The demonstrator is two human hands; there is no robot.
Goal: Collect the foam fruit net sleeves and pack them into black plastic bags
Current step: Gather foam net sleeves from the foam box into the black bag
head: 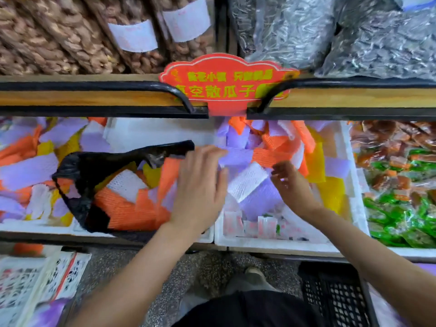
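Under red 散瓜子 sign (226,83), left hand (200,185) spread empty, right hand (290,185) at white sleeve (245,182), hold unclear

bag (77,166) in left box (209,236) | sleeves (259,201) in right box (271,246) | sign (226,81) on shelf rail (94,112) behind | crate (335,296) on floor (165,279), right

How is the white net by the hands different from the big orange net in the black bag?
Colour: the white net is white and the orange net is orange.
Place: the orange net is already inside the black bag. The white net lies loose in the white foam box, on top of purple nets.
Hands: the right hand has its fingers at the white net's corner, not at the orange net.
Both are flat foam mesh sleeves.
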